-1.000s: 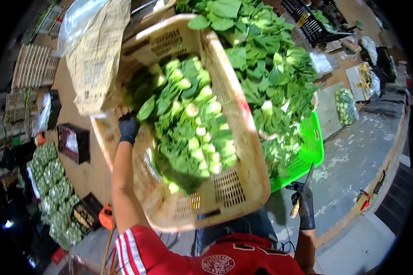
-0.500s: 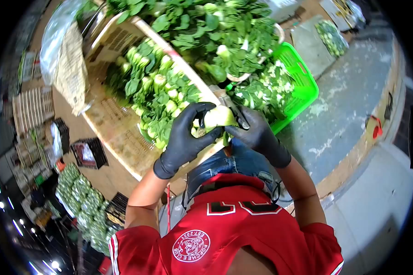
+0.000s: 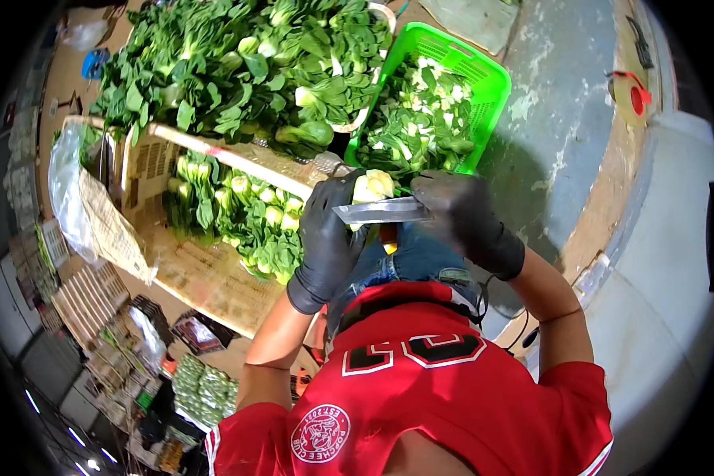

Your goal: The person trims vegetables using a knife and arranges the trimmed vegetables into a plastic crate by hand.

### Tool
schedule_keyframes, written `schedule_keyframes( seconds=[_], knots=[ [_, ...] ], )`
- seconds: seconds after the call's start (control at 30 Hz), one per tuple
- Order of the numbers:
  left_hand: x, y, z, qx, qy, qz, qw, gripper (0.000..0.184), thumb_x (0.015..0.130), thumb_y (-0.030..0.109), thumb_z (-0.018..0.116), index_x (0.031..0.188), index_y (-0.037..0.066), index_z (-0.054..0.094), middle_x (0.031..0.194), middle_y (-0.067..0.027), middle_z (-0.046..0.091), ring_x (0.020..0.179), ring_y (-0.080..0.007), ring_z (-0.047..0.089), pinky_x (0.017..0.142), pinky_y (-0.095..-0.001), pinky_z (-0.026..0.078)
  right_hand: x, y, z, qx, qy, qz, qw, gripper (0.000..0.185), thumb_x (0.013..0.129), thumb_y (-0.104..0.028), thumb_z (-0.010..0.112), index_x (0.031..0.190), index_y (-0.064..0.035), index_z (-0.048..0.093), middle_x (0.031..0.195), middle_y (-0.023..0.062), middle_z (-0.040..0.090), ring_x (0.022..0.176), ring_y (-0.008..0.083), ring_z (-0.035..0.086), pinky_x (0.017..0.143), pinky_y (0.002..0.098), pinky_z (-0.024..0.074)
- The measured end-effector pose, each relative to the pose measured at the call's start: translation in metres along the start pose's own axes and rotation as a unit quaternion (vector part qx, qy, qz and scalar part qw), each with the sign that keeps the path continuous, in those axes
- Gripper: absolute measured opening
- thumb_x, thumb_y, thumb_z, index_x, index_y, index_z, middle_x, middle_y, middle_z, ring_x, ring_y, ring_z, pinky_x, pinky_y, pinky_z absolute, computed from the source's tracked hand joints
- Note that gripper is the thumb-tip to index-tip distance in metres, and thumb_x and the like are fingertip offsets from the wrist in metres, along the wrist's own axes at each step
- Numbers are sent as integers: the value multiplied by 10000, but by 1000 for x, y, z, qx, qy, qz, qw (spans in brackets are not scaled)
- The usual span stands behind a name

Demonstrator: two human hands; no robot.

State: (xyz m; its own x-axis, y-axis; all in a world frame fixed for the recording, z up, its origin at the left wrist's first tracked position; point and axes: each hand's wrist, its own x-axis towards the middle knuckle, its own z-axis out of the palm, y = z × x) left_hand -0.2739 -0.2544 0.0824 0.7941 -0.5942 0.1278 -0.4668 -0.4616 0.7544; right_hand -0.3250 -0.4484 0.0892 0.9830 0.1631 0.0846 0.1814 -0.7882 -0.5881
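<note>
A head of bok choy (image 3: 373, 186) is gripped in my left hand (image 3: 325, 242), which wears a black glove. Its pale base faces up toward me. My right hand (image 3: 470, 216), also gloved, is closed round a knife (image 3: 382, 211). The blade lies across the near side of the bok choy's base, its tip close to my left fingers; whether it touches, I cannot tell. The handle is hidden in my fist. Beyond my hands, a green basket (image 3: 496, 83) holds leaf trimmings (image 3: 432, 119).
To the left, a wooden-looking crate (image 3: 194, 274) holds rows of bok choy (image 3: 246, 198). Behind it, loose bok choy (image 3: 246, 75) is heaped in another container. A plastic bag (image 3: 67, 186) hangs over the crate's far-left corner. Bagged greens (image 3: 202, 389) are stacked at lower left.
My view has swung to the right, shifting the crate and basket. The knife blade now shows plainly across the bok choy, and my right hand has moved slightly outward.
</note>
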Motion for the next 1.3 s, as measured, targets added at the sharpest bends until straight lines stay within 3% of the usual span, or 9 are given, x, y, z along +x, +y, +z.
schedule_keyframes(
  seconds=[0.33, 0.43, 0.53, 0.73, 1.0, 1.13, 1.23, 1.27, 1.3],
  knots=[
    [12, 10, 25, -19, 51, 36, 998, 397, 710, 14, 639, 1078, -34, 496, 1099, -209, 529, 1042, -369, 512, 864, -377, 426, -82, 105, 54, 69, -65, 338, 937, 201, 779, -256, 617, 802, -59, 586, 755, 141, 609, 642, 314, 594, 559, 386, 461],
    [10, 6, 27, -269, -10, -144, 952, 334, 804, 64, 613, 1103, -21, 491, 1073, -150, 555, 1003, -224, 541, 850, -322, 427, -79, 89, 43, 200, 6, 369, 907, 263, 764, -216, 657, 952, -45, 589, 848, 131, 636, 728, 270, 621, 629, 374, 473],
    [6, 0, 23, -349, -48, -263, 898, 316, 831, 96, 586, 1113, -14, 495, 981, -104, 593, 895, -152, 574, 784, -284, 456, -45, 59, 40, 252, 80, 196, 944, 513, 721, -180, 719, 1155, -8, 506, 1005, 125, 597, 891, 196, 586, 730, 331, 463],
    [-14, -42, -9, -192, -233, -153, 941, 426, 832, 236, 588, 1179, 12, 480, 1010, -181, 604, 963, -262, 592, 818, -350, 452, 18, 34, 57, 153, -79, -73, 982, 458, 697, -254, 726, 1008, 28, 546, 888, 182, 561, 769, 325, 557, 664, 358, 464],
    [-46, -148, -21, -316, -292, -65, 900, 373, 872, 181, 557, 1195, 10, 487, 1131, -123, 563, 1045, -166, 500, 913, -300, 384, 37, 7, 72, 376, -267, 294, 837, 135, 807, -101, 608, 920, -32, 635, 631, 1, 567, 479, 81, 462, 447, 258, 393],
    [-19, -198, -111, -501, -77, -152, 849, 479, 865, 265, 578, 1251, 14, 447, 1187, -91, 538, 1064, -168, 506, 914, -295, 411, 56, 6, 70, 319, -178, 277, 889, 146, 840, -162, 562, 871, -35, 626, 608, 18, 568, 444, 64, 429, 412, 231, 339],
    [30, -269, -212, -360, 86, -201, 907, 438, 902, 314, 496, 1232, 27, 464, 1172, -107, 530, 1043, -195, 516, 916, -323, 416, 50, 36, 83, 332, -90, 301, 889, 133, 848, -154, 543, 834, -29, 588, 644, 48, 607, 400, 61, 407, 375, 214, 320],
    [46, -294, -246, -238, 180, -63, 952, 429, 902, 324, 495, 1220, 36, 480, 1148, -85, 534, 1044, -174, 502, 911, -300, 403, 51, 39, 85, 320, -68, 305, 894, 121, 847, -141, 543, 828, -28, 579, 652, 56, 612, 394, 65, 408, 372, 216, 323],
    [56, -285, -286, -372, 204, -224, 877, 411, 901, 320, 502, 1193, 31, 505, 1117, -54, 543, 1012, -152, 505, 878, -279, 412, 52, 40, 85, 318, -69, 319, 890, 110, 846, -128, 547, 834, -21, 570, 670, 72, 621, 387, 67, 409, 370, 217, 334]
  ],
)
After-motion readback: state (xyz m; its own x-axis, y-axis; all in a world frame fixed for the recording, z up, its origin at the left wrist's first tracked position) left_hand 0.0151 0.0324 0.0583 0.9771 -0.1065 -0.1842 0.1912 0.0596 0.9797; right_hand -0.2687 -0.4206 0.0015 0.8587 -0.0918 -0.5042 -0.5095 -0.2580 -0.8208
